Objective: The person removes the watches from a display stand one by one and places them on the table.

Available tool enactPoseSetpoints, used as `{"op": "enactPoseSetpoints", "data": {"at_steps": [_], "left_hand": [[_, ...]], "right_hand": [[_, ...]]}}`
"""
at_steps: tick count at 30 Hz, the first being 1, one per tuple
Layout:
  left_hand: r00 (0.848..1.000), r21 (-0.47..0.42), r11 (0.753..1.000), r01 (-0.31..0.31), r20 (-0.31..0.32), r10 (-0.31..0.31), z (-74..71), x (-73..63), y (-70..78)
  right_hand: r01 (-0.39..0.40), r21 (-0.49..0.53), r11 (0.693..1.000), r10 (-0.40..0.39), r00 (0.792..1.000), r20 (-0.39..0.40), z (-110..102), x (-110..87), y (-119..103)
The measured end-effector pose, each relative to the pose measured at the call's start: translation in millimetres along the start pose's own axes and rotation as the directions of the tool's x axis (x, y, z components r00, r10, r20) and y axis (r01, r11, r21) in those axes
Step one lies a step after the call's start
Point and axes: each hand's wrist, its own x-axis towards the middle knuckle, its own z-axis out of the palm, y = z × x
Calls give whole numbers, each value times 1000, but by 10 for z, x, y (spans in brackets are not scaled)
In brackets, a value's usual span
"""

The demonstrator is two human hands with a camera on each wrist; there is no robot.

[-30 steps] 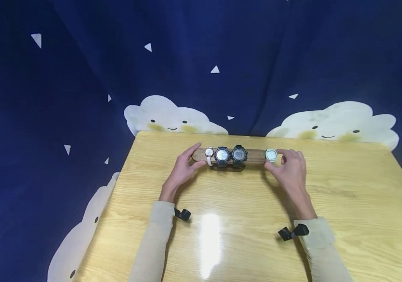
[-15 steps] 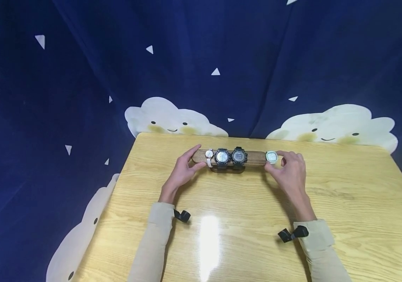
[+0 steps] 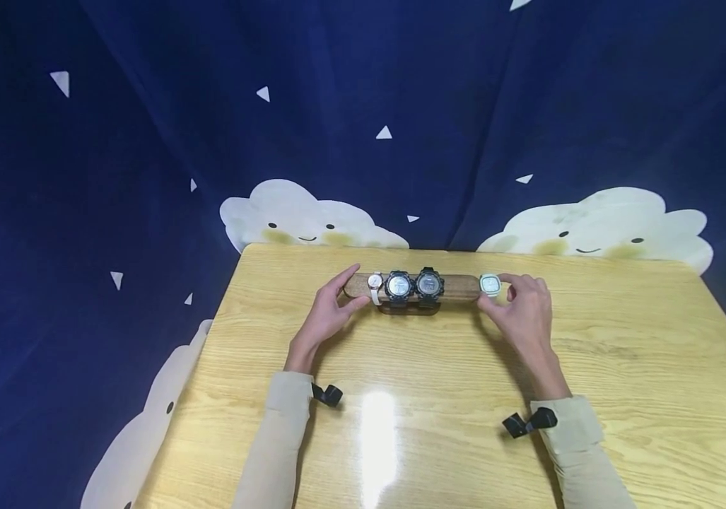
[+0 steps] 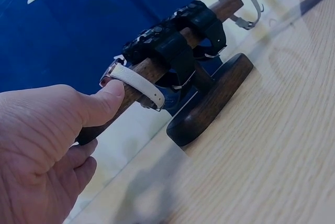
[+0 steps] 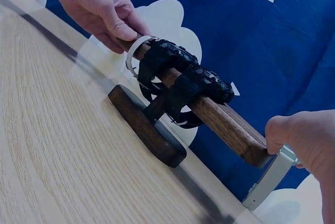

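A dark wooden watch stand (image 3: 461, 288) stands near the table's back, its crossbar raised over an oval base (image 4: 209, 103). My left hand (image 3: 327, 311) grips the bar's left end, thumb against a small watch with a white strap (image 4: 138, 82). Two chunky black watches, one at left (image 3: 399, 285) and one at right (image 3: 429, 284), sit round the bar's middle. With thumb and fingers my right hand (image 3: 524, 307) pinches a pale green watch (image 3: 490, 284) right at the bar's right end. Its strap hangs down in a loop in the right wrist view, beside the bar's end face.
The light wood table (image 3: 439, 396) ends just behind the stand. A dark blue curtain (image 3: 337, 106) with white clouds and triangles hangs behind it. Each sleeve cuff carries a small black camera mount, one at left (image 3: 331, 394) and one at right (image 3: 531, 423).
The head view has shifted slightly. Both hands keep their holds, and the pale green watch stays at the bar's right end.
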Motion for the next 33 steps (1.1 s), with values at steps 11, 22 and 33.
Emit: {"op": "enactPoseSetpoints", "data": {"at_steps": [11,22,33], "left_hand": [[1000,-32,999,-13,-4,13,1,-18,-4],[1000,-44,999,8,-4,-8,-2,-15,-9],[1000,-39,999,-1,1,1,-2,-13,-18]], "right_hand": [[-17,-13,1000,17,1000,7,-17,6,43],[-43,-38,998,43,999,5,-11,12,131],[-48,-92,995,50,998,26,-23,21,170]]}}
